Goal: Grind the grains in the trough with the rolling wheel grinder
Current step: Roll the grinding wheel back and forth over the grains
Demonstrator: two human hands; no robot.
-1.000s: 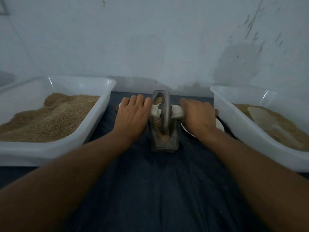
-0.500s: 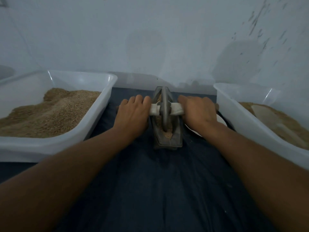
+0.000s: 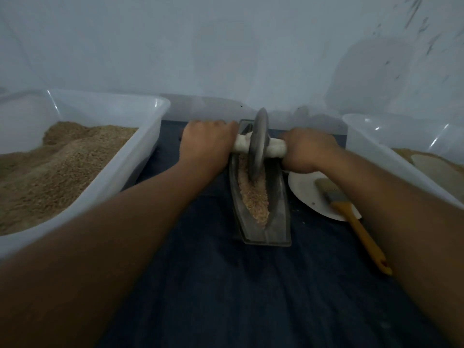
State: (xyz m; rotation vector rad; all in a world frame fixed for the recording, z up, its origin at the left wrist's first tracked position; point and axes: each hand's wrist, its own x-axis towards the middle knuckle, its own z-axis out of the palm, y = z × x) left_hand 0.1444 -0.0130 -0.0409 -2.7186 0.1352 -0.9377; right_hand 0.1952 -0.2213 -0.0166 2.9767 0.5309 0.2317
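A grey boat-shaped metal trough (image 3: 277, 214) lies lengthwise on the dark cloth, with pale crushed grains (image 3: 254, 197) along its groove. A grey metal grinding wheel (image 3: 258, 144) stands upright in the groove toward the trough's far end, its lower rim in the grains. A white-wrapped axle handle (image 3: 276, 148) runs through the wheel. My left hand (image 3: 206, 144) grips the axle on the wheel's left side. My right hand (image 3: 307, 149) grips it on the right side. Both fists hide the axle's ends.
A white tub (image 3: 140, 146) heaped with brown grain stands at the left. Another white tub (image 3: 371, 159) with ground meal stands at the right. A white plate (image 3: 305, 192) with a yellow-handled brush (image 3: 351, 217) lies just right of the trough. A pale wall rises close behind.
Both hands have pushed the wheel away along the trough toward its far end, uncovering the grains in the near half. The plate and brush have come into view.
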